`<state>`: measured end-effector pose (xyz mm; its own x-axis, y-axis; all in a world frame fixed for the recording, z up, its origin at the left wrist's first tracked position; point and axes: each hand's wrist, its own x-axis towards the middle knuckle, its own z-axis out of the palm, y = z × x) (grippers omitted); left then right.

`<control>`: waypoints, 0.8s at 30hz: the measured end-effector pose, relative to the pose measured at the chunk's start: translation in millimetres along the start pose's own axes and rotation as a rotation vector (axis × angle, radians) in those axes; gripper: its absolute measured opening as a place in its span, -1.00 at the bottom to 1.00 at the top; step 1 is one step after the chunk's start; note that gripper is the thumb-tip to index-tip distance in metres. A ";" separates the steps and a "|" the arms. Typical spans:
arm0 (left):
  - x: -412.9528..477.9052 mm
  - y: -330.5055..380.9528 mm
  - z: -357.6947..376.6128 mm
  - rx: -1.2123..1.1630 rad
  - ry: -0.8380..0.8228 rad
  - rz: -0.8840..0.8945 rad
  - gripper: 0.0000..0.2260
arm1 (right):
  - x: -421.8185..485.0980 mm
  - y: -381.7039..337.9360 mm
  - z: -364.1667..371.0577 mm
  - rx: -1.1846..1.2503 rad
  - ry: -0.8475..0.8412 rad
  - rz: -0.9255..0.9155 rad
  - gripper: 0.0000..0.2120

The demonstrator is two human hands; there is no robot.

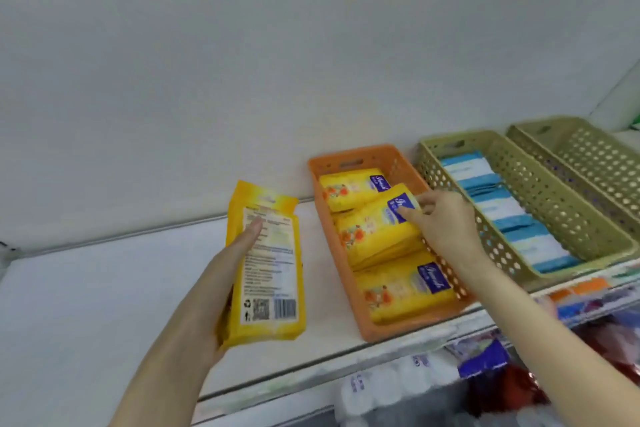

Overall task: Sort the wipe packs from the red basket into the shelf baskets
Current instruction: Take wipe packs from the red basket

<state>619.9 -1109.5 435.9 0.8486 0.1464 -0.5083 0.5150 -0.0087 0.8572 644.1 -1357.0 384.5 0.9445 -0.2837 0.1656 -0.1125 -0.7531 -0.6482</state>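
My left hand (pixel 221 274) holds a yellow wipe pack (pixel 268 274) upright above the white shelf, its printed back with barcode facing me. To its right an orange basket (pixel 327 218) holds three yellow packs in a row. My right hand (pixel 441 222) pinches the upper right corner of the middle yellow pack (pixel 374 232), which lies tilted on the others. The neighbouring olive basket (pixel 519 184) holds a row of blue and white packs (pixel 498 204). The red basket shows only as a blurred red shape below the shelf at the lower right.
A second olive basket (pixel 595 156) stands at the far right, its contents out of sight. The white shelf (pixel 104 305) stretches left of the orange basket. Below the shelf edge lie blurred white, purple and red packages (pixel 481 360). A white back wall rises behind.
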 end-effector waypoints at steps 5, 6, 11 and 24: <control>5.7 15.2 10.3 0.111 0.122 -0.091 -0.67 | 13.8 13.8 17.9 -0.152 -0.218 0.011 -0.69; 4.5 16.4 13.2 0.128 0.107 -0.097 -0.68 | 13.3 15.2 18.2 -0.197 -0.247 -0.001 -0.67; 8.6 21.5 18.5 0.162 0.027 -0.056 -0.62 | 3.3 13.5 25.6 -0.444 -0.366 -0.046 -0.30; 11.2 27.9 18.4 0.246 -0.021 -0.026 -0.62 | -5.0 15.2 37.2 -0.485 -0.421 0.054 -0.07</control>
<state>645.9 -1126.3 452.6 0.8356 0.1292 -0.5340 0.5487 -0.2458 0.7991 649.2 -1344.9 346.1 0.9626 -0.1458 -0.2282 -0.1971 -0.9551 -0.2211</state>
